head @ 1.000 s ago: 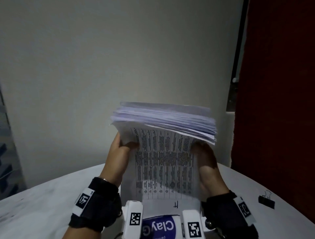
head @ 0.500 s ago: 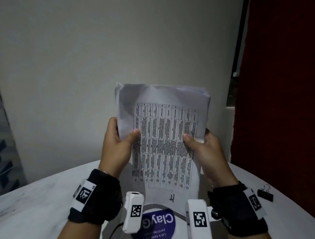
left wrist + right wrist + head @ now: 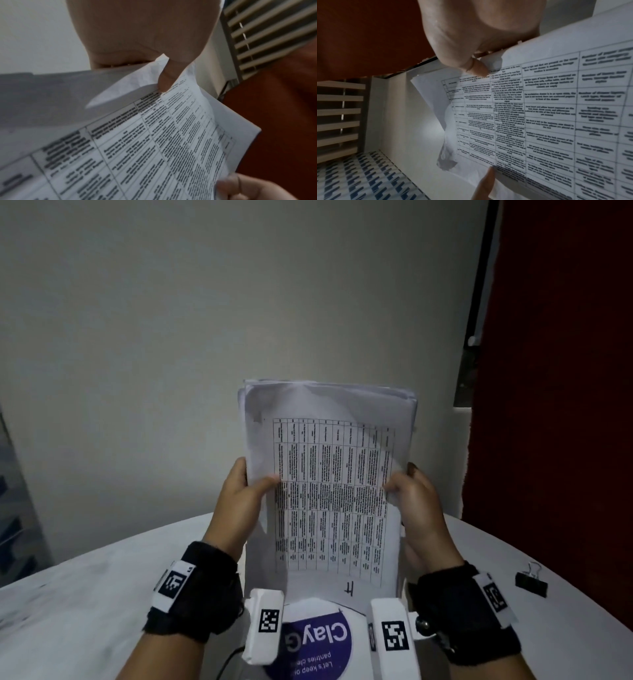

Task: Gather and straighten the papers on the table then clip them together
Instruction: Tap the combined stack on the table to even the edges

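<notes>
The left hand (image 3: 239, 501) pinches the stack of papers (image 3: 329, 474) at its nine o'clock edge, thumb across the printed face. The stack stands upright above the table (image 3: 85, 594), long axis running twelve to six, printed table facing the person. It looks light, floppy and slippery between sheets, best gripped at both long edges. The right hand (image 3: 416, 508) pinches the three o'clock edge. The binder clip (image 3: 531, 582) lies at four o'clock.

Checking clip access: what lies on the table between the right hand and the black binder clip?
Only bare white table, in the head view, between the right hand and the black binder clip.
</notes>
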